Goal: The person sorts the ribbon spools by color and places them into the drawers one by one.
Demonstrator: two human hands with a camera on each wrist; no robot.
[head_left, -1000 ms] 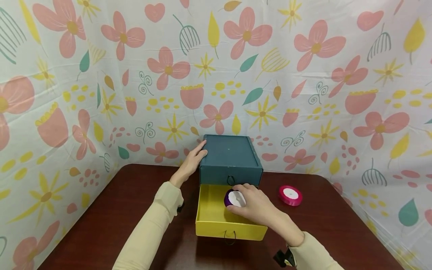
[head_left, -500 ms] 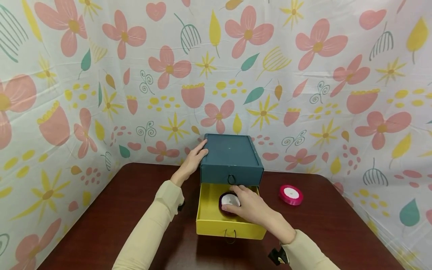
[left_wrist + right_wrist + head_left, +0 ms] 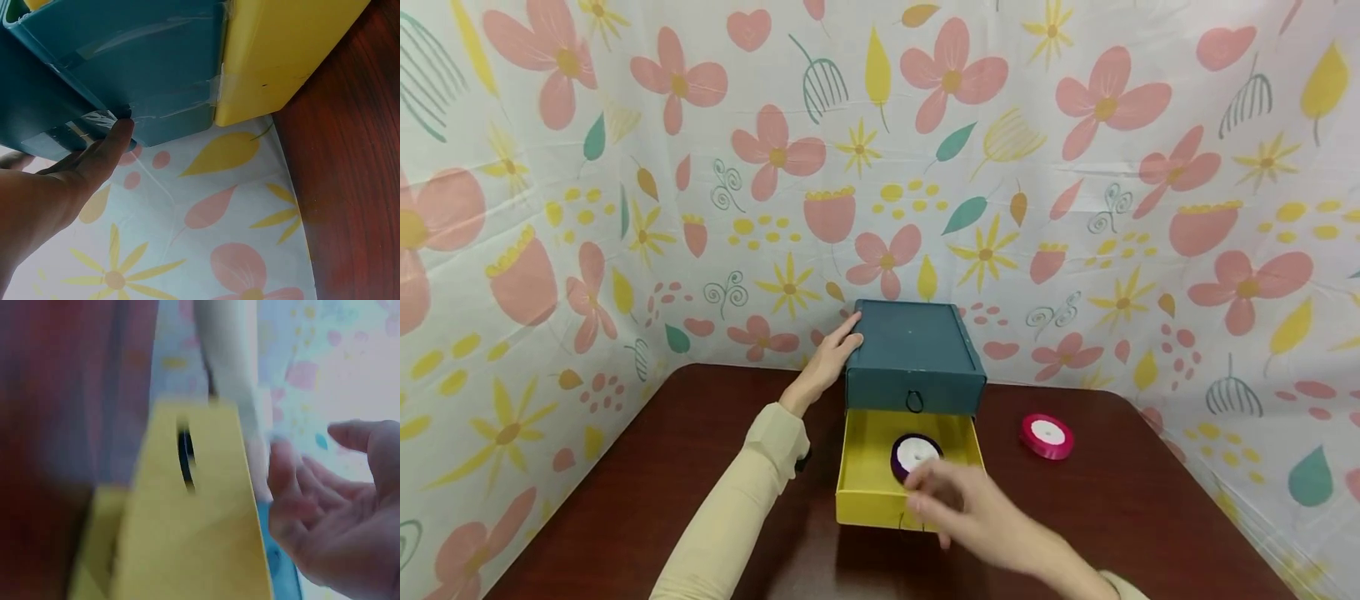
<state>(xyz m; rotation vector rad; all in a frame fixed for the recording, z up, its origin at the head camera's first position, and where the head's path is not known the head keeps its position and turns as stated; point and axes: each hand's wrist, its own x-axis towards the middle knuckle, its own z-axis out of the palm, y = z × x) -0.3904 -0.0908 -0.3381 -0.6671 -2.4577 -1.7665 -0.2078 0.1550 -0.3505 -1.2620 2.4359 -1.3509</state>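
Note:
A blue drawer box (image 3: 913, 337) stands on the table, its lower yellow drawer (image 3: 867, 507) pulled out toward me. A purple ribbon spool with a white centre (image 3: 916, 452) lies inside that drawer. My left hand (image 3: 822, 367) rests on the box's left side; in the left wrist view the fingers (image 3: 117, 140) lie against the blue wall. Blurred, my right hand (image 3: 970, 504) hovers over the drawer's front right corner, fingers loosely bent and holding nothing. The right wrist view has this hand (image 3: 337, 512) beside the drawer's front, where a black loop pull (image 3: 186, 456) hangs.
A pink ribbon spool (image 3: 1047, 437) lies on the dark wooden table (image 3: 722, 467), right of the box. The upper blue drawer's loop pull (image 3: 914, 402) faces me. Flower-patterned cloth (image 3: 1075, 250) hangs close behind the box and along both sides.
My right hand has let go of the purple ribbon spool, leaving it in the yellow drawer, and has drawn back toward me over the drawer's front. The left hand has stayed put.

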